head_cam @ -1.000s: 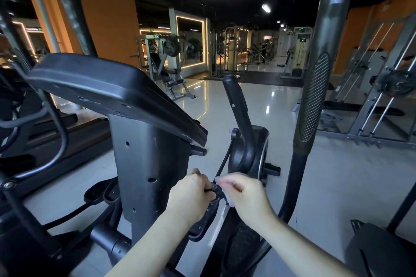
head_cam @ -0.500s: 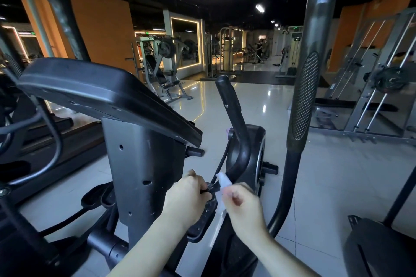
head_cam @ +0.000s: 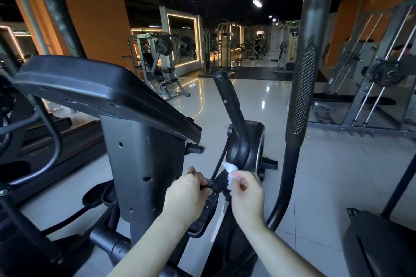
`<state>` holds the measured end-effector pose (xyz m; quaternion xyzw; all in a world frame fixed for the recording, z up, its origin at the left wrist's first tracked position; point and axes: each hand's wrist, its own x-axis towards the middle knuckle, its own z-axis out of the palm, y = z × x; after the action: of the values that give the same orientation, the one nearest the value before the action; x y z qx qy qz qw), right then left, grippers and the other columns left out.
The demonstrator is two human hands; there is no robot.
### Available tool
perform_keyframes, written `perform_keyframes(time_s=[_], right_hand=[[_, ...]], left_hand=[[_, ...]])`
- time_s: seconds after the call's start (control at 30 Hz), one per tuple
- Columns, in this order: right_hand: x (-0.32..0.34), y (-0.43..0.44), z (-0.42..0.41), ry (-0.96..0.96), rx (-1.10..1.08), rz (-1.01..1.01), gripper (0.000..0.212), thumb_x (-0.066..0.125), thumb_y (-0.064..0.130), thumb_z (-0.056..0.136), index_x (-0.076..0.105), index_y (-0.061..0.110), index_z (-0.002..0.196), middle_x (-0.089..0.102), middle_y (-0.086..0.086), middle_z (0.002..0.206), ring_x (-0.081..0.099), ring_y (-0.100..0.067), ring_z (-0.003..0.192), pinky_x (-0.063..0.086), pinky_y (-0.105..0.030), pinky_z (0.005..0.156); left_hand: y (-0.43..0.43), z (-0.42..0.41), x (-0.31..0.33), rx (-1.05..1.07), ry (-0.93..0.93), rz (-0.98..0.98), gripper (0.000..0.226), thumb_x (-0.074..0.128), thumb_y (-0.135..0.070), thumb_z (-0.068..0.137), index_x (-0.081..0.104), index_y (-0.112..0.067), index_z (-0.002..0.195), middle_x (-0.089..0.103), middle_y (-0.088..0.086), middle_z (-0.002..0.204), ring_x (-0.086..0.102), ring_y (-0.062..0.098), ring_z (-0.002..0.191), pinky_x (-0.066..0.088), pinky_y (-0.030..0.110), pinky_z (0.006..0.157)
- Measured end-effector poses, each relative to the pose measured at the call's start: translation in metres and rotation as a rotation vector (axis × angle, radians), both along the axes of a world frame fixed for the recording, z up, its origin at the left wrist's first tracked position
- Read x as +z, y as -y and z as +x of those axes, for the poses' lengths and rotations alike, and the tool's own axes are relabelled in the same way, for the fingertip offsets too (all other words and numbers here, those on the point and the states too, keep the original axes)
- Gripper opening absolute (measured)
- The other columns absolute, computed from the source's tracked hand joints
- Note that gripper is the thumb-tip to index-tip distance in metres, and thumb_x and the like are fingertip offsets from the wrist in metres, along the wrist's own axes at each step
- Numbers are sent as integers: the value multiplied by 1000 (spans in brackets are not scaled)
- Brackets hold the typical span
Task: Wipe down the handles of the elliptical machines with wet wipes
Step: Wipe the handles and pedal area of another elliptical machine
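I stand at a black elliptical machine with a flat console [head_cam: 94, 92] on a grey column [head_cam: 146, 168]. My left hand [head_cam: 186, 193] grips a short black handle [head_cam: 215, 183] beside the column. My right hand [head_cam: 246, 191] pinches a crumpled white wet wipe [head_cam: 229, 170] and holds it against the upper end of that handle. A tall moving handle bar [head_cam: 301, 96] with a ribbed grip rises on the right. A second curved black arm [head_cam: 231, 110] stands behind the hands.
The flywheel housing [head_cam: 254, 146] sits just past my hands. Another machine's black part [head_cam: 380, 243] is at the lower right. Treadmill frames [head_cam: 33, 137] crowd the left. Weight racks [head_cam: 378, 87] line the right, with glossy tiled floor [head_cam: 337, 175] between.
My right hand has drawn the wipe up along the short handle, away from my left hand. The left hand keeps its grip in the same place.
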<state>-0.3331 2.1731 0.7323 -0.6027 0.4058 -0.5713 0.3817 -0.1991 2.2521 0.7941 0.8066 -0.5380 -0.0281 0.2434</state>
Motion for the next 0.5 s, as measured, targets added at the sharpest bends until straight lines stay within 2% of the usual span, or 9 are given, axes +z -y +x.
perform_keyframes(time_s=[0.1, 0.23, 0.33, 0.43, 0.5], right_hand=[[-6, -25, 5, -45, 87, -44, 26, 69, -2, 91, 72, 21, 79, 64, 5, 87, 65, -15, 82, 49, -18, 75], [8, -32, -6, -72, 251, 25, 21, 71, 1, 91, 76, 18, 80, 66, 4, 85, 66, -8, 69, 53, -21, 65], [25, 5, -18, -63, 90, -15, 21, 68, 7, 92, 80, 24, 93, 70, 9, 99, 69, -7, 87, 56, -30, 84], [42, 32, -22, -180, 122, -36, 26, 67, 5, 94, 78, 19, 113, 65, 14, 119, 65, 3, 100, 53, -23, 96], [41, 36, -20, -278, 165, -79, 26, 65, 0, 96, 80, 14, 111, 65, 15, 115, 63, 10, 101, 51, -17, 95]], left_hand=[[0, 0, -5, 13, 31, -10, 10, 63, -36, 93, 66, -30, 85, 47, -10, 99, 61, 23, 81, 42, 30, 61], [-3, 3, -9, 10, 36, -38, 13, 62, -38, 93, 68, -30, 85, 46, -11, 96, 60, 20, 76, 39, 27, 55], [-4, 4, -8, -11, 11, -51, 8, 64, -39, 93, 69, -34, 89, 47, -14, 100, 61, 16, 80, 39, 26, 57], [-5, 4, -9, -23, 7, -45, 10, 62, -38, 96, 71, -35, 97, 46, -15, 102, 61, 15, 85, 40, 26, 61], [-6, 5, -9, -36, 14, -43, 12, 60, -36, 97, 71, -36, 101, 45, -15, 103, 61, 14, 86, 42, 27, 62]])
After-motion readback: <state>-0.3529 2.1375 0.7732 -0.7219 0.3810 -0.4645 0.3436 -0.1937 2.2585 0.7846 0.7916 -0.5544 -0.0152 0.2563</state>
